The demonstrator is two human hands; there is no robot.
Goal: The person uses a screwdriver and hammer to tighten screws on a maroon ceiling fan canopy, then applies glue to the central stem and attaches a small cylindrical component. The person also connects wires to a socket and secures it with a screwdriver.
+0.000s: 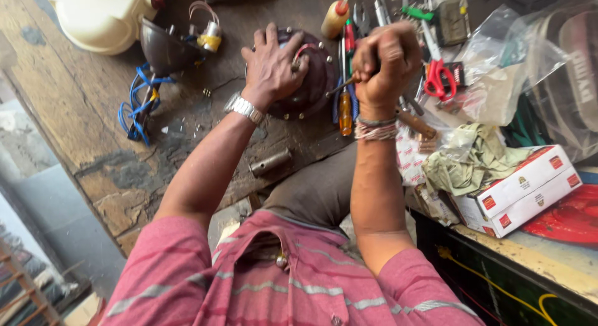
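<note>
Left hand (272, 64) spread flat, fingers apart, pressing on dark maroon round metal motor housing (311, 83) at middle of worn wooden workbench (81, 108). Right hand (385, 63) fisted tight around wooden-handled tool (346, 85), tip touching housing edge. Red-handled scissors (438, 78) near, to right.

- A round dark maroon motor housing (314, 83) lies flat on the worn wooden bench, upper centre of the frame, small bolts around its rim.
- A wooden-handled tool (344, 86), gripped in a fist, angles against the housing's right edge.

Worn wooden workbench (81, 108), daylit
</note>
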